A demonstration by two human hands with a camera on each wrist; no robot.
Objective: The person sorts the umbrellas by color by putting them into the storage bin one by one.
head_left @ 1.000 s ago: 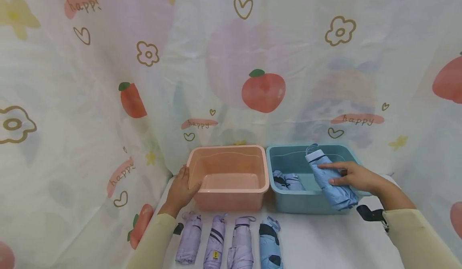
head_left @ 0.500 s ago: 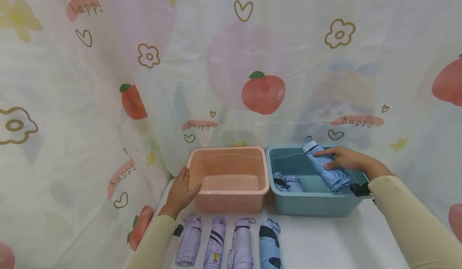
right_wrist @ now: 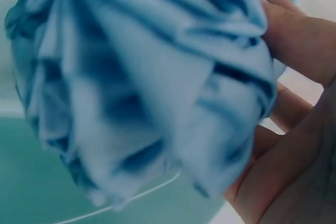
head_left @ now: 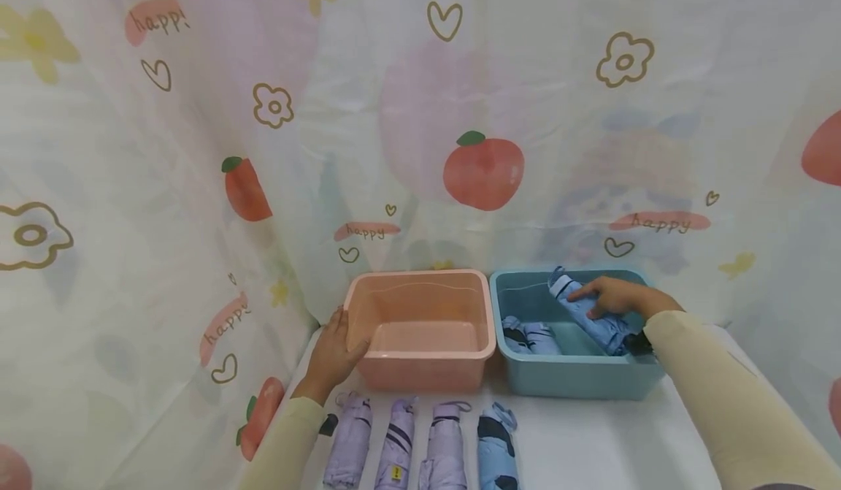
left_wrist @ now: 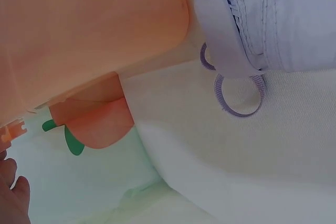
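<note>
My right hand [head_left: 617, 297] grips a folded blue umbrella [head_left: 587, 316], held tilted inside the blue bin [head_left: 578, 374], its white-capped handle end toward the back left. The right wrist view shows the gathered end of that umbrella [right_wrist: 152, 93] close up, with thumb and fingers on its right side. Two folded umbrellas [head_left: 541, 337] lie at the left of the bin. My left hand [head_left: 331, 355] rests at the left rim of the pink bin [head_left: 423, 373], fingers fairly straight. Only its fingertips [left_wrist: 8, 174] show in the left wrist view.
In front of the bins lie three folded purple umbrellas, left [head_left: 348, 442], middle [head_left: 396, 442] and right [head_left: 444, 446], beside a blue one with dark patches [head_left: 497, 450]. A patterned curtain [head_left: 394, 110] hangs behind and left. White tabletop [head_left: 578, 446] extends right of the umbrellas.
My right hand has moved left and forward, and the blue umbrella has gone from over the bin's front rim down into the bin. My left hand has stayed at the pink bin.
</note>
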